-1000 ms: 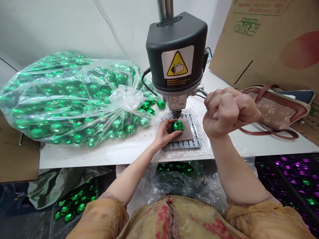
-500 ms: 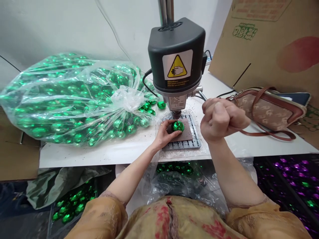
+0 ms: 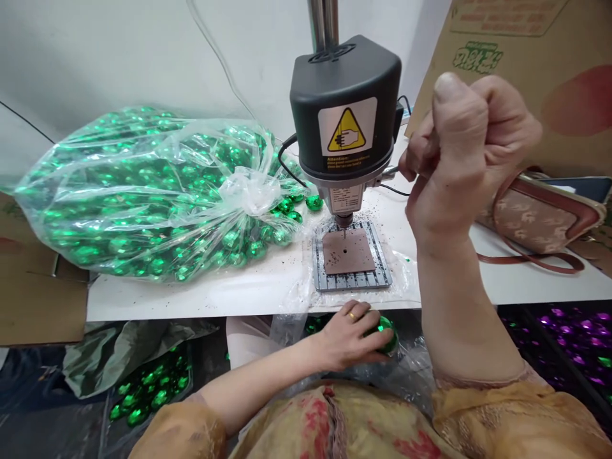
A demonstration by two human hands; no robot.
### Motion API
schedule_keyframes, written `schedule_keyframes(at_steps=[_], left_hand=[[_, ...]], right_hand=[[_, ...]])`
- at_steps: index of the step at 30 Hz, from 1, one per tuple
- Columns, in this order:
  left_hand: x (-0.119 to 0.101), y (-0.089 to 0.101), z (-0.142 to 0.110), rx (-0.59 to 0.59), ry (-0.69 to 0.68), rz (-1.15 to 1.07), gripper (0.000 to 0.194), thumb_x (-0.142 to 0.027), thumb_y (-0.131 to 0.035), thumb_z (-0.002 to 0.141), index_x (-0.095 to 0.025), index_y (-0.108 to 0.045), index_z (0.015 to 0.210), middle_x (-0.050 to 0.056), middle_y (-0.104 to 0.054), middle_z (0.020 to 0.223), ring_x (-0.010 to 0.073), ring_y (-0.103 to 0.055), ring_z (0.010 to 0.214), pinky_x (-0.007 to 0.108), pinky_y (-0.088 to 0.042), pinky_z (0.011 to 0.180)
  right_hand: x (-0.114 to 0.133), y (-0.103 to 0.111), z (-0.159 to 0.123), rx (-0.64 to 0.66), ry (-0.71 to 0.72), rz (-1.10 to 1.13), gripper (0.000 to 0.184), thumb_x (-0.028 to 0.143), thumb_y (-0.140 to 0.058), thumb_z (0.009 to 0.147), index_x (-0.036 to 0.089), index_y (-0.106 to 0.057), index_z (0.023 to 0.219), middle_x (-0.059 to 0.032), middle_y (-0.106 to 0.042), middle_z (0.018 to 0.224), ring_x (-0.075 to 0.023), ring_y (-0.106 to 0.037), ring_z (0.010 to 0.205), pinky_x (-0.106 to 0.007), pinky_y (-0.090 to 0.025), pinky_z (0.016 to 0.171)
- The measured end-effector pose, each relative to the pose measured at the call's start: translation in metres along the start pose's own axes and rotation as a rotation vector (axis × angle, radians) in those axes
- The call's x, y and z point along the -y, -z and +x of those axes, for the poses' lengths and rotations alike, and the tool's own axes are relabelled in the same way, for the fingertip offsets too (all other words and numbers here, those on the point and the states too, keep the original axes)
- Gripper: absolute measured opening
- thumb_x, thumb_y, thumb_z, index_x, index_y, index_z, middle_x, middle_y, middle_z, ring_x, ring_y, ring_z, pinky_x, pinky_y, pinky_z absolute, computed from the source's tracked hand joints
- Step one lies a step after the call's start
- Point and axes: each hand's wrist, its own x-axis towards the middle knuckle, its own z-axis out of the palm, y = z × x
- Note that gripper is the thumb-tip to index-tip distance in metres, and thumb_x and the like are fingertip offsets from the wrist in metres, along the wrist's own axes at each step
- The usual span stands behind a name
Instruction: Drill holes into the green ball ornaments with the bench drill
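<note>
My left hand [image 3: 351, 335] is closed on a shiny green faceted ball [image 3: 385, 335], just in front of the table's front edge. My right hand [image 3: 468, 137] is raised, its fingers wrapped round the feed lever [image 3: 391, 171] of a small black drill press [image 3: 345, 105]. The lever's far end is hidden inside that fist. Below the thin drill bit [image 3: 345, 234] lies a brown square board [image 3: 351, 258] with a dark hole, resting on the slotted metal base [image 3: 329, 282]. Dark shavings are scattered on the board and around it.
A knotted clear bag [image 3: 143, 191] of green balls fills the table's left side; several loose balls [image 3: 314, 203] lie beside its knot. To the right are a handbag [image 3: 535, 217] and a cardboard box [image 3: 507, 51]. Below the table are green balls [image 3: 148, 389] and purple balls [image 3: 568, 338].
My left hand has carried the green ball off the board, down towards me past the table edge. My right hand has risen with the lever, and the bit stands above the bare board.
</note>
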Motion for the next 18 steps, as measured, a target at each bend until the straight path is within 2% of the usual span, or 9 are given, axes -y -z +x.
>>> schedule_keyframes(at_steps=[3,5,7,8,11,13,14,16,18], left_hand=[[0.026,0.013,0.008,-0.070,0.124,-0.046,0.035,-0.055,-0.069,0.087,-0.028,-0.068,0.109,0.011,-0.072,0.112,0.0302,-0.064,0.110,0.046,-0.051,0.097],[0.065,0.040,0.025,-0.207,0.350,-0.038,0.019,-0.039,-0.059,0.097,-0.025,-0.068,0.105,0.012,-0.070,0.108,0.0304,-0.062,0.111,0.050,-0.046,0.104],[0.112,0.072,0.046,-0.305,0.599,0.113,0.015,-0.025,-0.055,0.096,-0.022,-0.067,0.105,0.015,-0.067,0.109,0.0340,-0.057,0.115,0.053,-0.041,0.107],[0.134,0.087,0.055,-0.283,0.715,0.204,0.017,-0.019,-0.059,0.092,-0.021,-0.067,0.107,0.017,-0.065,0.114,0.0376,-0.054,0.120,0.055,-0.039,0.108],[0.185,0.116,0.074,0.005,0.970,0.316,0.032,-0.002,-0.068,0.075,-0.017,-0.069,0.104,0.019,-0.063,0.113,0.0445,-0.050,0.123,0.057,-0.041,0.103],[0.200,0.121,0.077,0.127,1.004,0.307,0.038,0.002,-0.069,0.068,-0.017,-0.070,0.101,0.016,-0.064,0.108,0.0428,-0.054,0.118,0.054,-0.044,0.100],[0.202,0.121,0.077,0.121,0.980,0.279,0.040,0.001,-0.070,0.067,-0.017,-0.070,0.103,0.014,-0.065,0.106,0.0400,-0.055,0.115,0.052,-0.045,0.099],[0.198,0.117,0.073,0.006,0.899,0.125,0.039,-0.006,-0.070,0.073,-0.019,-0.068,0.110,0.011,-0.065,0.109,0.0315,-0.059,0.109,0.045,-0.047,0.099],[0.186,0.111,0.069,-0.164,0.838,-0.217,0.034,-0.022,-0.066,0.083,-0.021,-0.064,0.118,0.008,-0.064,0.110,0.0237,-0.061,0.100,0.039,-0.052,0.092]], right_hand=[[0.001,0.000,-0.001,-0.005,-0.014,0.014,0.040,0.024,-0.060,0.088,0.023,-0.034,0.058,0.0085,-0.036,0.045,-0.0053,-0.030,0.039,-0.026,-0.024,0.043],[0.001,0.000,0.000,-0.006,-0.013,0.038,0.040,0.023,-0.061,0.088,0.023,-0.036,0.057,0.0080,-0.038,0.045,-0.0058,-0.031,0.038,-0.027,-0.022,0.043],[0.002,0.000,0.000,-0.008,0.004,0.054,0.039,0.022,-0.062,0.087,0.023,-0.037,0.057,0.0081,-0.038,0.045,-0.0058,-0.031,0.037,-0.028,-0.022,0.042],[0.002,0.000,0.000,-0.011,0.007,0.054,0.040,0.023,-0.062,0.087,0.023,-0.037,0.057,0.0082,-0.038,0.045,-0.0057,-0.031,0.037,-0.028,-0.022,0.042],[0.003,0.000,-0.002,-0.002,-0.011,0.027,0.040,0.024,-0.061,0.089,0.023,-0.035,0.058,0.0088,-0.037,0.046,-0.0049,-0.032,0.038,-0.027,-0.022,0.043],[0.004,0.000,-0.003,0.012,-0.021,0.009,0.041,0.023,-0.059,0.090,0.022,-0.034,0.058,0.0093,-0.035,0.046,-0.0038,-0.034,0.039,-0.025,-0.023,0.043],[0.004,0.001,-0.003,0.015,-0.019,0.009,0.041,0.023,-0.059,0.090,0.022,-0.033,0.058,0.0095,-0.035,0.046,-0.0034,-0.034,0.039,-0.025,-0.023,0.043],[0.004,0.002,-0.003,0.013,-0.010,0.015,0.041,0.024,-0.060,0.090,0.021,-0.033,0.058,0.0095,-0.034,0.046,-0.0026,-0.034,0.040,-0.025,-0.023,0.043],[0.005,0.002,-0.004,0.016,-0.006,0.010,0.041,0.025,-0.060,0.090,0.020,-0.033,0.058,0.0094,-0.035,0.047,-0.0011,-0.034,0.041,-0.023,-0.025,0.045]])
